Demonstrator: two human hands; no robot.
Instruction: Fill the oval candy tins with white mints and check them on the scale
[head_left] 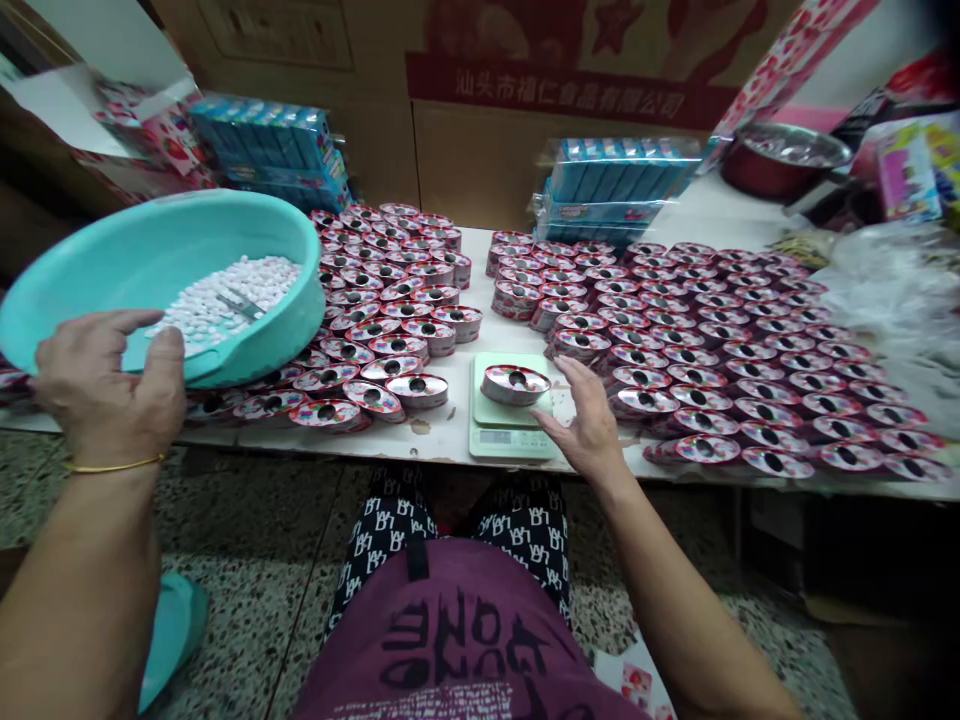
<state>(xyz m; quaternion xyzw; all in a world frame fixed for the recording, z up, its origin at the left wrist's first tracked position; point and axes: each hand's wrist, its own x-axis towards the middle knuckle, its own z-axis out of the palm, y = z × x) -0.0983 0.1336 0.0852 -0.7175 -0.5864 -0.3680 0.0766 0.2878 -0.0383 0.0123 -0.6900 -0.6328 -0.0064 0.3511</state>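
Observation:
A pale green digital scale (491, 415) sits at the front edge of the white table, with one oval printed container (516, 384) on its pan. My right hand (589, 420) is just right of the scale, thumb and fingers apart beside the container, with nothing visible in it. On the left stands a large turquoise basin (259, 215) holding a heap of small white pellets (225, 295) and a greyish metal-looking utensil (244, 305). My left hand (116, 375) is over the basin's near rim, thumb and fingers apart; its palm side is hidden.
Rows of similar oval containers (709, 370) cover the table's right; more containers (397, 345) stand beside the basin. Blue wrapped packs (611, 180) and a large cardboard box (480, 150) stand behind. A dark red pot (780, 165) and clear plastic bags (885, 270) are at right.

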